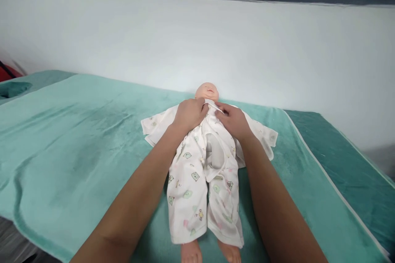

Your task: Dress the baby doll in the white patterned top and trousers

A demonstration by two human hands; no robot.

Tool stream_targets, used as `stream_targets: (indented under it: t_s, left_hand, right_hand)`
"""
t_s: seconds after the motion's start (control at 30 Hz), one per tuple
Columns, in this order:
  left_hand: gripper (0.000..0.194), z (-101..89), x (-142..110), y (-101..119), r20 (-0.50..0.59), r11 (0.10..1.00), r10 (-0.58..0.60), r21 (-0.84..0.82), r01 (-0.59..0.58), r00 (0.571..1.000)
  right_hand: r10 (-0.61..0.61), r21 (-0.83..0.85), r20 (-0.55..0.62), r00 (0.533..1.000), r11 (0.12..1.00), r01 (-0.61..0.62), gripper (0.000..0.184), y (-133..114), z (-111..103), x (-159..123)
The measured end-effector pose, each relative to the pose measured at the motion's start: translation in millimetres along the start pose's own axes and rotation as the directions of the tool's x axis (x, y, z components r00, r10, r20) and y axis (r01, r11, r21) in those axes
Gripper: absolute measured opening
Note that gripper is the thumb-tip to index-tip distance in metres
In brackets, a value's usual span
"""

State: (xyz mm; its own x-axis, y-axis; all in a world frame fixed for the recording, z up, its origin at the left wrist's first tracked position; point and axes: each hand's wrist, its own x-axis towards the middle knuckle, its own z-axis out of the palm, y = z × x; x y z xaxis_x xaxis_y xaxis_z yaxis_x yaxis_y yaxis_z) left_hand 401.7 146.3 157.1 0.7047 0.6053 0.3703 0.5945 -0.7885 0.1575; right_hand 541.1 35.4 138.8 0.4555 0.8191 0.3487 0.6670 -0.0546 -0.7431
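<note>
The doll (207, 91) is laid face up on the green blanket (92, 131), its head just beyond both hands. The clothes (191, 189) are touched at the chest by the left hand (233, 120) and the right hand (191, 113), fingers bent; whether cloth is pinched by either cannot be told.

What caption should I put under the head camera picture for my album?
Two hands on a doll's white shirt.

Both forearms reaching forward, wrists bent inward, left hand (234, 121) and right hand (191, 114) close together, fingers curled
</note>
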Motion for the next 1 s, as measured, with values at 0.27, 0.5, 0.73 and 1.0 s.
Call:
stream_targets:
  t_s: [0.27, 0.5, 0.73, 1.0]
  left_hand:
    - [0.033, 13.6, -8, -6, -0.136, 0.994, -0.075, -0.089, 0.063, 0.988]
    - [0.028, 27.3, -14, -7, -0.406, 0.980, -0.057, -0.198, -0.027, 0.912]
    - [0.031, 34.1, -16, -9, -0.470, 0.973, -0.047, -0.220, -0.066, 0.881]
    - [0.021, 31.7, -9, -11, -0.364, 0.934, -0.045, -0.345, -0.089, 0.930]
  right_hand:
    - [0.083, 0.325, 0.016, 0.996, 0.942, -0.083, 0.038, 13, 0, 2]
    - [-0.058, 0.655, 0.369, 0.928, 0.724, -0.216, 0.033, 21, -15, -5]
    - [0.101, 0.803, 0.307, 0.946, 0.507, -0.314, 0.031, 38, -7, 3]
    - [0.327, 0.799, 0.256, 0.910, 0.458, -0.390, 0.011, 27, 1, 10]
